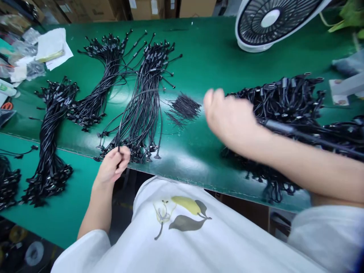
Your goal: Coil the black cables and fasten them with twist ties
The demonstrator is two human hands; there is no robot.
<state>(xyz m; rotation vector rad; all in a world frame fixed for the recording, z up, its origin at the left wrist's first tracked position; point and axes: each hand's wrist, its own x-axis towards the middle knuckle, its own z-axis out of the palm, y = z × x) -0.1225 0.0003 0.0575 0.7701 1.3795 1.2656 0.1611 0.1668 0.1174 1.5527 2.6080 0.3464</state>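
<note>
We find bare right hand [230,119] blurred, its forearm [298,165] hiding part of black coiled-cable pile [284,96]; white round fan [270,19] cut by top edge.

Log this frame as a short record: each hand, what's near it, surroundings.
Left hand: closed on a black cable, at the near end of a cable bundle
Right hand: blurred, right of the black strips, beside the cable pile; grip unclear
Surface: green table
Far right: white fan
</note>
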